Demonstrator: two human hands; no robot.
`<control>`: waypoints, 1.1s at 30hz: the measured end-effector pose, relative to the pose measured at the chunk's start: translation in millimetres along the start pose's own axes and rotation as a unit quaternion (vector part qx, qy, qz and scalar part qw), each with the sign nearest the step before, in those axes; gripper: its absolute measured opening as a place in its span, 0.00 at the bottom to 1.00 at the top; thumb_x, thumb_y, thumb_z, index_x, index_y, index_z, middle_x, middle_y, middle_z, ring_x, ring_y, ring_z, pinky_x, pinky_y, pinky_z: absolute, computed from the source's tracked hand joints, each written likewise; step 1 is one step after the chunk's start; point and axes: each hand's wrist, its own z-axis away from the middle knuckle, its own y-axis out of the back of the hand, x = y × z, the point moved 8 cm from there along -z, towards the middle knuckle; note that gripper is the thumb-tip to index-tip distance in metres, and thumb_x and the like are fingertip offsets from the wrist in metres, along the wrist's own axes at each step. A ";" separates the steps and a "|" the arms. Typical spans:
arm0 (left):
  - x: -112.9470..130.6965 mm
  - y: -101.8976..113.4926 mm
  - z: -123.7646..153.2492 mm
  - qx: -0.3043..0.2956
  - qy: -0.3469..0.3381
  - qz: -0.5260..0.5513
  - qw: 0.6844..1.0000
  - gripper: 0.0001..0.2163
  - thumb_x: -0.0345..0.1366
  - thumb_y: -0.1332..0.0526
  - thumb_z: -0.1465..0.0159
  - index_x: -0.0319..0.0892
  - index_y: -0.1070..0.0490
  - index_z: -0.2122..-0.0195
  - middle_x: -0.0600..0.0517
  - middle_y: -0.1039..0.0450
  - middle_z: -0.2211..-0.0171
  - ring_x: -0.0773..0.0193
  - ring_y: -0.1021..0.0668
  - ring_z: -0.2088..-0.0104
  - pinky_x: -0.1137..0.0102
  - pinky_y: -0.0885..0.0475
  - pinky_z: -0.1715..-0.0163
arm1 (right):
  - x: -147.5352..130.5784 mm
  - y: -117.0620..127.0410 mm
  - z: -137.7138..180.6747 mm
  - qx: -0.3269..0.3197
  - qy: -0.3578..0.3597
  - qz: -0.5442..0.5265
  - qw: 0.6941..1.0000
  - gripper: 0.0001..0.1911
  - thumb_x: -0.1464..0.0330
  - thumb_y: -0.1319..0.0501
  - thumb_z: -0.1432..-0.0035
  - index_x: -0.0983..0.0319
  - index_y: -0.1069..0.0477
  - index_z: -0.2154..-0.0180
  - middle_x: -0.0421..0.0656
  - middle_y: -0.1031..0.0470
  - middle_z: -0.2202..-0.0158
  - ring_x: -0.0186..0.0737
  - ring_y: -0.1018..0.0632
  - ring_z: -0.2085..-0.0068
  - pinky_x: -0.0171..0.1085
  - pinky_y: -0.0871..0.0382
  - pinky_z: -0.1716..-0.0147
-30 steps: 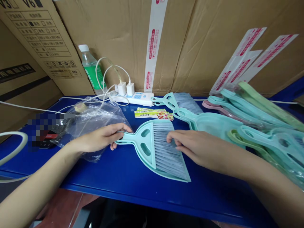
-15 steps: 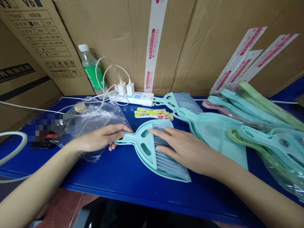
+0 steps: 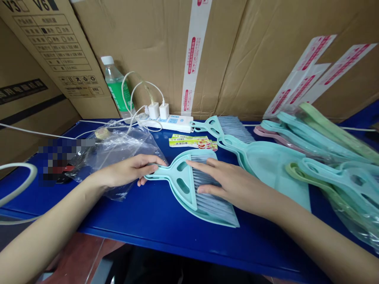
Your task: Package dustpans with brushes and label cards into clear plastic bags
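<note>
A light teal hand brush (image 3: 187, 179) with grey bristles lies nested on a matching dustpan (image 3: 177, 196), near the front of the blue table. My left hand (image 3: 133, 171) is closed around their handles at the left end. Across the bristles rests my right hand (image 3: 225, 179), its fingers spread and the palm down. Just behind them are a second teal dustpan (image 3: 275, 157) and a second brush (image 3: 233, 128), lying apart from the pair I touch. Several yellow-green printed paper strips (image 3: 191, 142) lie behind the held set.
Crumpled clear plastic bags (image 3: 127, 144) lie at the left. A white power strip (image 3: 177, 123) with chargers and cables, and a green-labelled bottle (image 3: 118, 92), stand against cardboard boxes (image 3: 148, 39). Bagged brush sets (image 3: 331, 173) in teal, green and pink crowd the right side.
The whole view has shifted slightly. Both hands keep their places on the brush and dustpan, and nothing is visibly taken or let go.
</note>
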 end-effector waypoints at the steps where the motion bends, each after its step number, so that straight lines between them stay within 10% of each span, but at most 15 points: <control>1: 0.5 -0.4 0.2 -0.002 -0.001 -0.003 1.000 0.20 0.51 0.43 0.35 0.41 0.28 0.50 0.51 0.31 0.62 0.71 0.32 0.75 0.74 0.31 0.78 | 1.5 -0.1 -0.3 -0.004 -0.001 -0.011 1.000 0.33 0.57 0.44 0.35 0.50 0.47 0.31 0.49 0.27 0.48 0.53 0.24 0.50 0.50 0.32 0.51; 6: 2.8 -0.3 0.6 -0.001 -0.002 -0.013 1.000 0.20 0.51 0.44 0.35 0.42 0.28 0.50 0.51 0.31 0.62 0.71 0.31 0.75 0.74 0.30 0.77 | 9.6 -0.8 -0.5 -0.013 0.010 -0.069 0.998 0.36 0.54 0.41 0.38 0.47 0.47 0.32 0.49 0.33 0.39 0.56 0.31 0.42 0.52 0.37 0.46; 18: 4.2 -0.6 0.9 -0.004 -0.011 -0.032 0.999 0.18 0.49 0.45 0.33 0.43 0.28 0.50 0.52 0.31 0.62 0.70 0.31 0.74 0.75 0.31 0.77 | 18.2 6.0 -0.8 -0.021 0.024 -0.122 0.992 0.40 0.59 0.37 0.44 0.51 0.45 0.32 0.40 0.33 0.64 0.42 0.32 0.63 0.41 0.36 0.59; 33: 3.3 0.4 3.0 0.001 0.005 -0.037 0.999 0.17 0.46 0.46 0.33 0.43 0.29 0.50 0.50 0.31 0.58 0.70 0.32 0.74 0.75 0.32 0.76 | 31.8 13.0 2.9 -0.016 -0.027 -0.069 0.997 0.42 0.64 0.35 0.46 0.50 0.47 0.32 0.36 0.37 0.70 0.36 0.35 0.72 0.37 0.37 0.68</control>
